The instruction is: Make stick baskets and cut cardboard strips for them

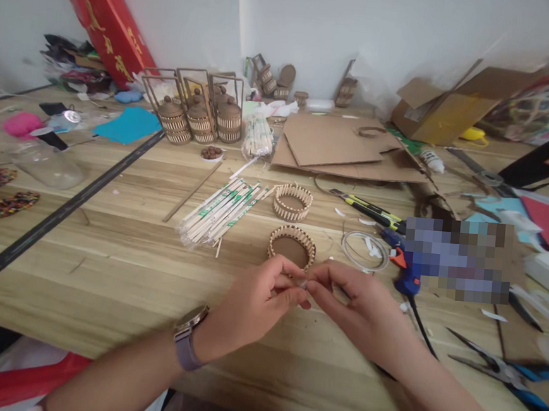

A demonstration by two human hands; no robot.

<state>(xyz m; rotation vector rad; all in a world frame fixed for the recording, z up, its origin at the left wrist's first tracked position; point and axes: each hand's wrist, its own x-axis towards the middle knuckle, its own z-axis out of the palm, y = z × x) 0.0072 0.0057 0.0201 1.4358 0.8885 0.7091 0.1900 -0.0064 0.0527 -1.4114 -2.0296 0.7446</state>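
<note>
Right now both hands meet just in front of the near slatted ring (292,232) on the wooden table (120,295). Left hand (257,302) has thumb and fingers drawn together at a small pale bit (303,284); right hand (365,311) pinches the same bit from the other side, finger gap narrow. Bit is mostly covered, too small to ID. Left hand overlaps the ring's near edge in view; can't tell if they touch. Left wrist carries a watch (192,318). Ring sits flat, brown base inside; second slatted ring (291,214) stands right behind it, apart. Left of the rings: bagged white sticks (221,214), then one thin brown rod (192,193). Small bowl (210,157) of brown beads further back, in front of the lidded baskets (200,118) with tall handles. Cardboard sheets (331,143) lie behind the rings. Right side: clear coil (365,249), yellow-and-black tool (373,210) behind it, blue glue gun (409,278) beside it, partly pixelated. Pliers (499,367) lie nearer the person, jaws apart.
</note>
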